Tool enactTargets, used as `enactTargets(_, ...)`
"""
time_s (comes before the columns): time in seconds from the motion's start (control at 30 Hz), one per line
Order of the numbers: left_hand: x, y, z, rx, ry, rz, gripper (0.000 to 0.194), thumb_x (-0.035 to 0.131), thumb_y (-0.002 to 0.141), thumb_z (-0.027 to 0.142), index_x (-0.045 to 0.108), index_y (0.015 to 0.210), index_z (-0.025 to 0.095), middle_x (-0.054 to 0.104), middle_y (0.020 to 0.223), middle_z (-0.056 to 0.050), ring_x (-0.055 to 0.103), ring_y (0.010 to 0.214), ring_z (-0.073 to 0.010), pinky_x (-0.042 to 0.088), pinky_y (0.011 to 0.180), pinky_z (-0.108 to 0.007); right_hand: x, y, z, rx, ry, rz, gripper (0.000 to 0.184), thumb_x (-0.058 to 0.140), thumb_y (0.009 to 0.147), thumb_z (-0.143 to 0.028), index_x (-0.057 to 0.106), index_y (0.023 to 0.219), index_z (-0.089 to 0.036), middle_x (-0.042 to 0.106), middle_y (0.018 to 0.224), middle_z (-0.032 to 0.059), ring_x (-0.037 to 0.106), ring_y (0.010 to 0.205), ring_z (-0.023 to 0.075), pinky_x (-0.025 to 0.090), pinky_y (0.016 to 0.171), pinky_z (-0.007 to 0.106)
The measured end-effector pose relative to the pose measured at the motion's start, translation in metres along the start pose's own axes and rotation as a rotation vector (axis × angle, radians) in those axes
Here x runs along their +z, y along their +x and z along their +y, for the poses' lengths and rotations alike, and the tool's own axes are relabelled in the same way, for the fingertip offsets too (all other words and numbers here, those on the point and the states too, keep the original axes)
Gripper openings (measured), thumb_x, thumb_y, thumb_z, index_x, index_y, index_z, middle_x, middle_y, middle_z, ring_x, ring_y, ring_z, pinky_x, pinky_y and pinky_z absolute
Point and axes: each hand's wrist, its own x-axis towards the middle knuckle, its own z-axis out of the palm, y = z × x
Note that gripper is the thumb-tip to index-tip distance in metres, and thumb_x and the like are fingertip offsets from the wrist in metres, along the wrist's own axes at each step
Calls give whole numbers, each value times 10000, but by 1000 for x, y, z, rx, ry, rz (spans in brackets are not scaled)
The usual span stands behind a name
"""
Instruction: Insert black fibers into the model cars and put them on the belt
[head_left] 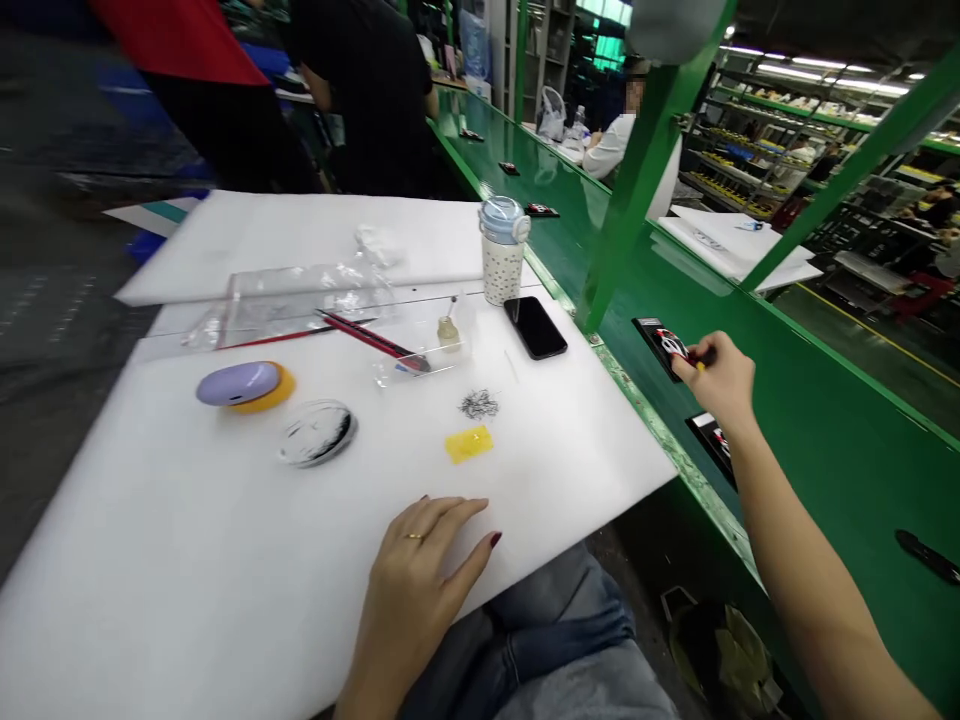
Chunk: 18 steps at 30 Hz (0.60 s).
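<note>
My left hand rests on the white-covered table with its fingers apart, holding nothing. Just beyond its fingertips lie a yellow rectangular piece and a small heap of fine dark strands. My right hand reaches over the green conveyor belt, fingers closed. A black and yellow bit shows between them, too small to name. Its fingertips are at a small red, white and black model on a black base; whether they grip it is unclear. Another such model sits nearer, partly behind my right forearm.
On the table are a phone, a lidded cup, red-black brushes, a small jar, a purple-orange case and a paint-smeared round dish. A green post rises beside the belt. Other people sit farther along.
</note>
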Motion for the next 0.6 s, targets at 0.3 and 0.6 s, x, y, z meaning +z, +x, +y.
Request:
enactTargets(0.3, 8, 3, 54, -16, 28, 430, 108, 672, 911, 104, 624, 940, 197, 641, 923, -51, 581, 882, -186, 451, 833, -374, -24, -169, -126, -510, 494, -538, 277, 692, 835, -311, 417, 817, -274, 664, 684, -17, 538, 503, 163, 397, 447, 286)
enactTargets(0.6, -13, -22, 23, -116, -163, 422, 219, 570, 880, -29, 620, 897, 184, 673, 834, -15, 654, 813, -143, 564, 749, -290, 18, -102, -162, -620, 520, -459, 237, 589, 970, -454, 652, 849, -260, 736, 724, 36, 660, 570, 203, 447, 533, 318)
